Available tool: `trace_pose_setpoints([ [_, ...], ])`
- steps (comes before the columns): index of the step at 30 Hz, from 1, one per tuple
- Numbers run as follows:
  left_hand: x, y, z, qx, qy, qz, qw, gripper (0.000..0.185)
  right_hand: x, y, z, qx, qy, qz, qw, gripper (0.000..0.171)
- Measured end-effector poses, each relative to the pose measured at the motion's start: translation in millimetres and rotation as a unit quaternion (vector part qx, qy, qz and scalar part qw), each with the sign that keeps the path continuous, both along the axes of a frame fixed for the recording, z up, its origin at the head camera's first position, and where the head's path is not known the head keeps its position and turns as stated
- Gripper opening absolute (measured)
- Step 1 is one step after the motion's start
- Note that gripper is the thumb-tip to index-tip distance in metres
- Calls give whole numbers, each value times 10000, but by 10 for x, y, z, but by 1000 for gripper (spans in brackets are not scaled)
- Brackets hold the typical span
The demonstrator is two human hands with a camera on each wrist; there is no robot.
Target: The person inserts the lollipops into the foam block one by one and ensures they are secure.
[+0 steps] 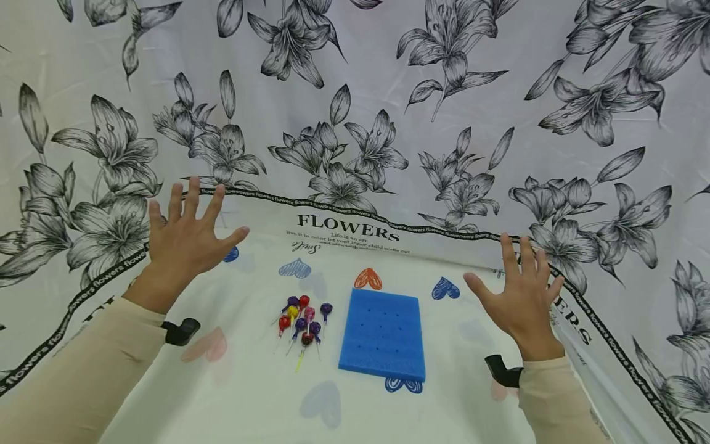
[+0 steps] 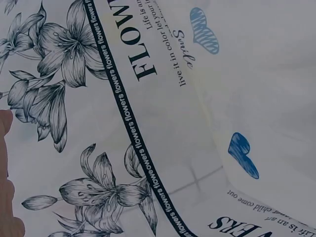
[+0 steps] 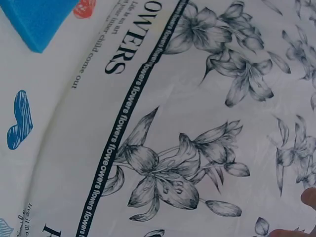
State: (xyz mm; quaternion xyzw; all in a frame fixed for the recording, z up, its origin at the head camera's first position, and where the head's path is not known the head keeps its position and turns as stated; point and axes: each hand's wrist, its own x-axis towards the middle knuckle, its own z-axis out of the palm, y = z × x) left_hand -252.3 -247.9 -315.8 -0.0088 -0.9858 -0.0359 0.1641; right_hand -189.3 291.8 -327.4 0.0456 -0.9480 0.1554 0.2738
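Observation:
Both hands are raised with fingers spread, holding nothing. My left hand [image 1: 185, 246] is up on the left side of the head view, left of a cluster of lollipops [image 1: 302, 320] in purple, red, pink and yellow wrappers. On the right, my right hand [image 1: 518, 302] stands apart from a blue foam block [image 1: 383, 333] that has rows of small holes in its top. The lollipops lie beside the block's left side. A corner of the foam block [image 3: 42, 22] shows in the right wrist view. Only fingertips of each hand enter the wrist views, at their edges.
A white cloth [image 1: 249, 394] with printed hearts covers the table under the lollipops and block. Behind it hangs a white sheet [image 1: 366, 80] with black flower prints and a dark lettered border. A black wrist mount [image 1: 182, 332] sits at the left sleeve, another [image 1: 503, 372] at the right.

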Motion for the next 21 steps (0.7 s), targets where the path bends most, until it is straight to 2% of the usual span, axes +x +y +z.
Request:
trace_pose_setpoints([
  [8,41,27,-20,-14,101,8,9999,92,59,-95,-94,-347,715,412,9960,94],
  [14,55,33,-43,-25,148,-26,9999,91,41,-151,-252,-629,1299,907,9854,89],
  [17,58,28,-64,-1,118,-58,9999,91,29,-173,-344,-762,1384,1088,9814,87],
  [21,52,18,-94,22,109,-102,9999,91,34,-203,-477,-886,1264,1178,9810,86],
])
